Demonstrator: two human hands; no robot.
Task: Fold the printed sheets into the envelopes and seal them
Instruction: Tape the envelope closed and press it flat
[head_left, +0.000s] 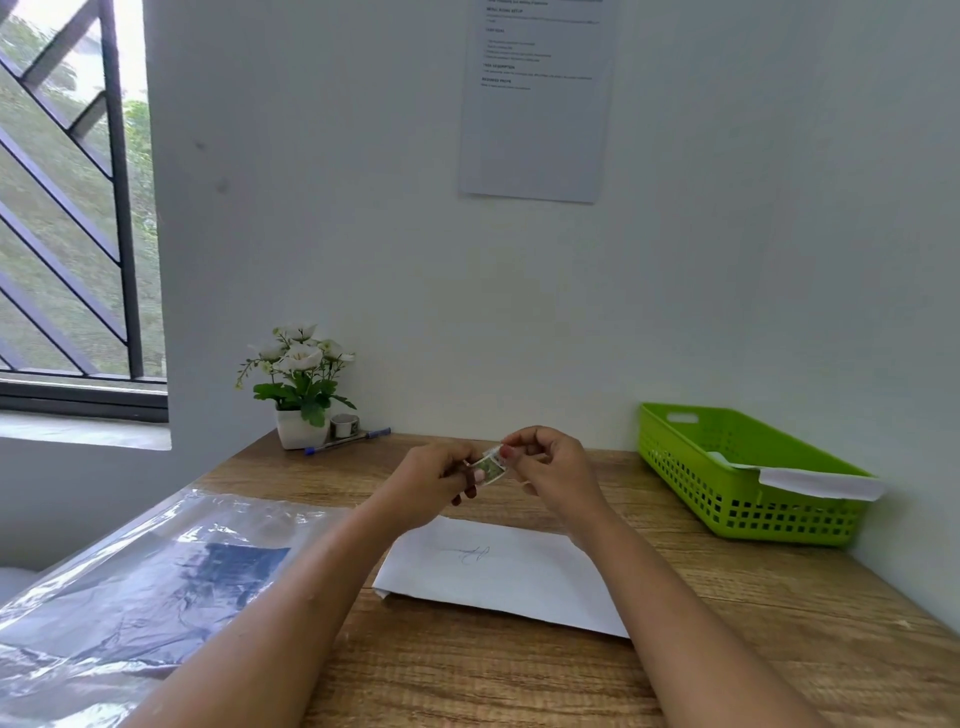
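While both hands are raised at centre frame, the left hand (441, 475) and the right hand (545, 467) pinch between their fingertips a small stamp-like paper piece (491, 466), greenish in print; both hands are closed on it, thumbs against forefingers. Its design cannot be read.

Just below the hands, in the lower centre, a white envelope (514, 577) lies flat on the wooden table (467, 675), with a short pen scrawl on its upper face; the scrawl is illegible. Judged from its look, the envelope is light, thin and flexible, prone to crease and to slide on the smooth wood; it is best taken by an edge or corner, with the other hand pressing it flat.

At right, a green basket (748, 514) holds white paper (821, 483) that overhangs its rim. At lower left lies a clear plastic sleeve (140, 587) over dark contents, likely slippery.

On the wall at upper centre hangs a printed notice (535, 130); headings are visible but too small to read reliably. No brand marks are legible anywhere.
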